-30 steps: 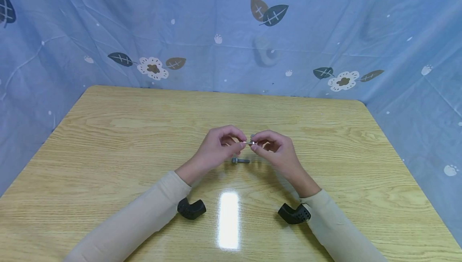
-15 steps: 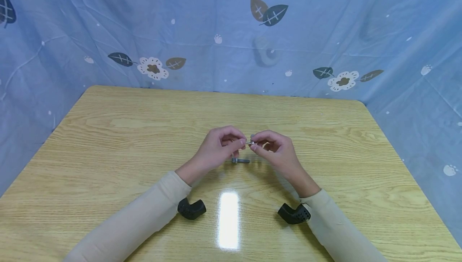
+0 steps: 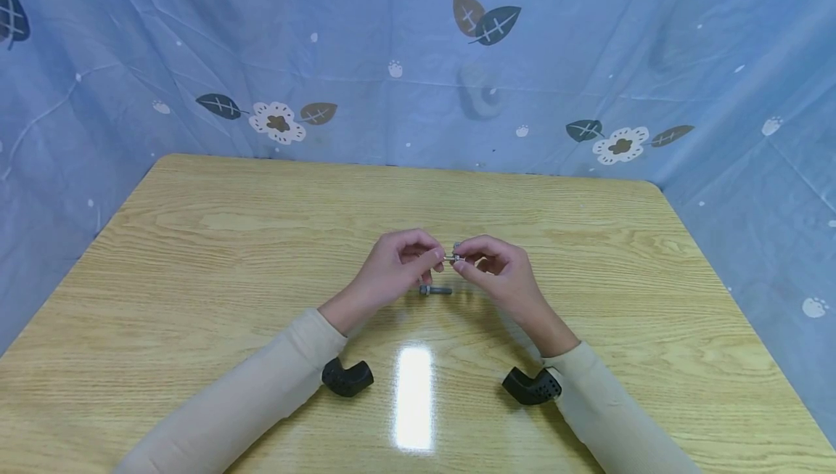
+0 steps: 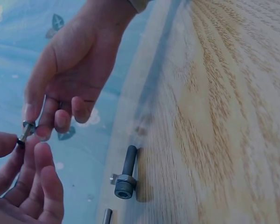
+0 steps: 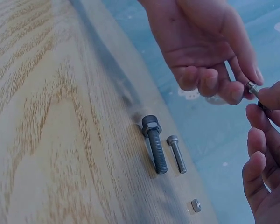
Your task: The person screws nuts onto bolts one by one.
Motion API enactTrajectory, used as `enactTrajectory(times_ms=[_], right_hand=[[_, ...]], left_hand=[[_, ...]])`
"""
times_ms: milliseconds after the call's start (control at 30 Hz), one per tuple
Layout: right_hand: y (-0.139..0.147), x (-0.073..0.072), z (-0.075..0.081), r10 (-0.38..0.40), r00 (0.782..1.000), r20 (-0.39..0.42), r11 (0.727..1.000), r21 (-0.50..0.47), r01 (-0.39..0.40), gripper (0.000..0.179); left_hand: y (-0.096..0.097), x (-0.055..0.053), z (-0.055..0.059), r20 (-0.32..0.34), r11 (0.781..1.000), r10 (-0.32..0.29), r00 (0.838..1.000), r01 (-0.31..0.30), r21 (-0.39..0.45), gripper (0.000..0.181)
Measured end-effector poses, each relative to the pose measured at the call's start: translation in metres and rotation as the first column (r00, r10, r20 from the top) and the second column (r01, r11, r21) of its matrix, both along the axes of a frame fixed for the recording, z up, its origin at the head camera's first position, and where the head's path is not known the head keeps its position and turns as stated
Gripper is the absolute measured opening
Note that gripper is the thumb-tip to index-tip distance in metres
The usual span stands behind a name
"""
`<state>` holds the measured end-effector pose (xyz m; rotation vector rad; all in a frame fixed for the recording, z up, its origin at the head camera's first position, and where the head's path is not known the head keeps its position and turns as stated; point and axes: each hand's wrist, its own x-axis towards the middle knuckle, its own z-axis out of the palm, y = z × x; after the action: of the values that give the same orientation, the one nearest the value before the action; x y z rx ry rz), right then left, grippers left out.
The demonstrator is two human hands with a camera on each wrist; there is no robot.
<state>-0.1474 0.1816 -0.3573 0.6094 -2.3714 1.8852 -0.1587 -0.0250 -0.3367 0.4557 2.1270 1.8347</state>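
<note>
In the head view my left hand [image 3: 401,263] and right hand [image 3: 499,271] meet above the middle of the table, pinching a small silver screw [image 3: 448,258] between them. A small hex nut [image 4: 29,125] sits on it at the right hand's fingertips in the left wrist view. The left thumb and index finger pinch the other end. Below the hands a large dark socket-head bolt [image 3: 437,290] lies on the table, a nut [image 5: 152,127] up against its head. Beside it lie a thinner silver bolt [image 5: 178,155] and a loose small nut [image 5: 196,205].
The wood-grain table [image 3: 261,242] carries a bright light reflection [image 3: 414,398] near its front. A blue patterned curtain [image 3: 392,38] hangs behind and at both sides. Black curved pieces [image 3: 347,378] show beside both sleeves.
My left thumb and fingertips have shifted slightly on the screw, and the other left fingers have spread a little lower. The right hand and the large bolt have stayed put.
</note>
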Motion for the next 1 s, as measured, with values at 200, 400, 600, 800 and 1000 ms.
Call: enactTrajectory(times_ms=[200, 400, 600, 800, 1000], right_hand=[[0.0002, 0.001, 0.0016, -0.002, 1.0, 0.009, 1.0, 0.002, 0.002, 0.014], [0.0007, 0.0013, 0.0011, -0.008, 1.0, 0.01, 1.0, 0.008, 0.008, 0.013], [0.001, 0.0014, 0.001, -0.014, 1.0, 0.005, 1.0, 0.023, 0.013, 0.015], [0.0009, 0.0012, 0.002, -0.014, 1.0, 0.011, 1.0, 0.028, 0.013, 0.015], [0.0006, 0.0003, 0.0024, -0.006, 1.0, 0.012, 1.0, 0.013, 0.006, 0.013]], left_hand=[[-0.0006, 0.0009, -0.0006, -0.024, 1.0, -0.002, 1.0, 0.002, -0.003, 0.01], [-0.0007, 0.001, -0.0022, -0.02, 1.0, -0.005, 1.0, 0.004, -0.009, 0.014], [0.0007, -0.0004, -0.0027, 0.011, 1.0, 0.008, 1.0, -0.008, -0.001, 0.016], [0.0006, -0.001, -0.0012, -0.01, 1.0, 0.0, 1.0, 0.0, 0.012, 0.012], [-0.0009, 0.0002, 0.001, -0.024, 1.0, -0.009, 1.0, 0.009, -0.011, 0.01]])
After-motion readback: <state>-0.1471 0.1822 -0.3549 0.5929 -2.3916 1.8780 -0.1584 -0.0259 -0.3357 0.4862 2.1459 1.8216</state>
